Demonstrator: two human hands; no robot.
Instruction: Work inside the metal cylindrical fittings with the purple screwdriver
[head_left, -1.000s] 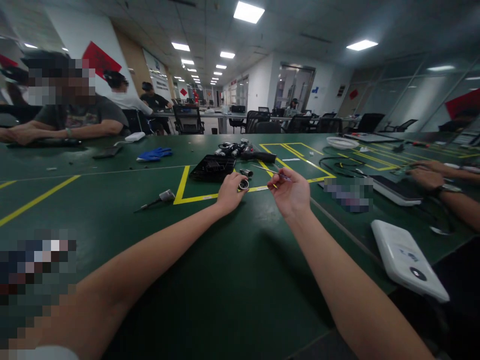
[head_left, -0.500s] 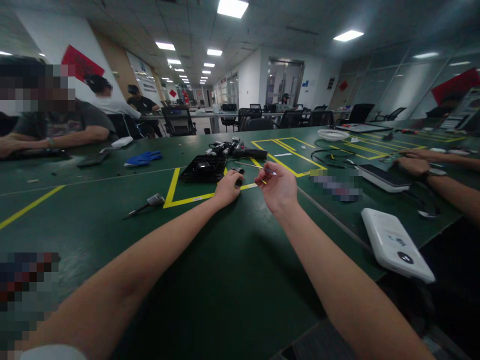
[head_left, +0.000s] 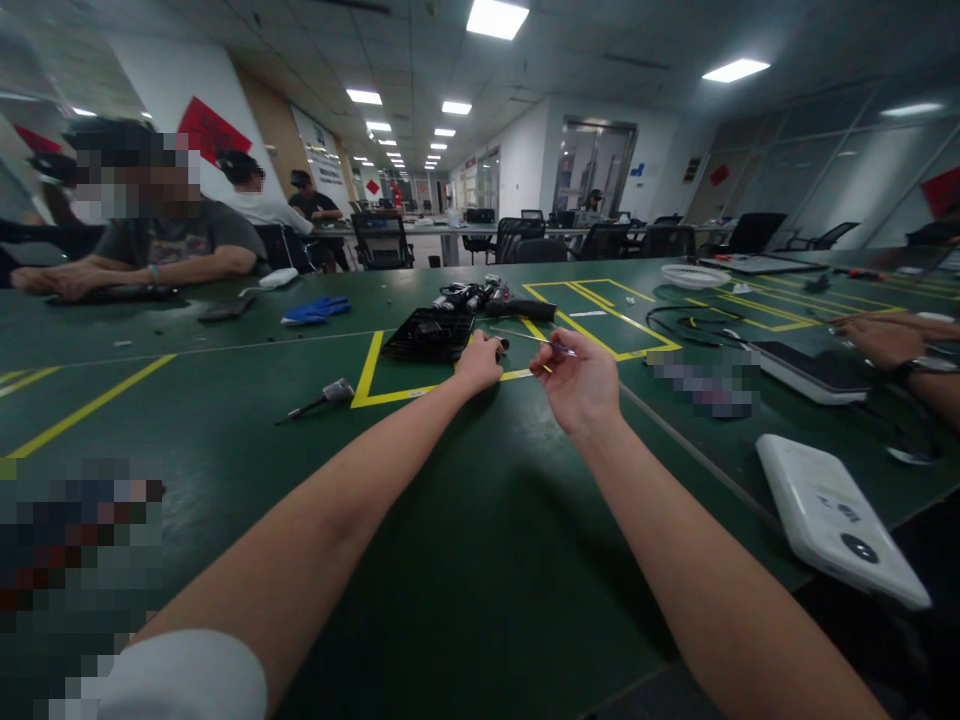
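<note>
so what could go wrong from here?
1. The right hand grips a thin tool whose bare shaft points toward the left hand's side; a slip might poke the fingers.
2. The small round part at the left hand's fingertips is mostly hidden; if loosely held, it could roll away.
3. The black tray sits right by the left hand, so a bump might shift it.

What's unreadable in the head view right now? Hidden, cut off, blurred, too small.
All in the head view:
Small cylindrical part: mostly hidden by the left hand.
Slim tool: grip partly covered by the right hand; tip too fine to identify.
Cluster of metal and black pieces: too small and dark to separate.
Item right of the right hand: pixelated.
Co-worker's arm: cut off by the right edge.
</note>
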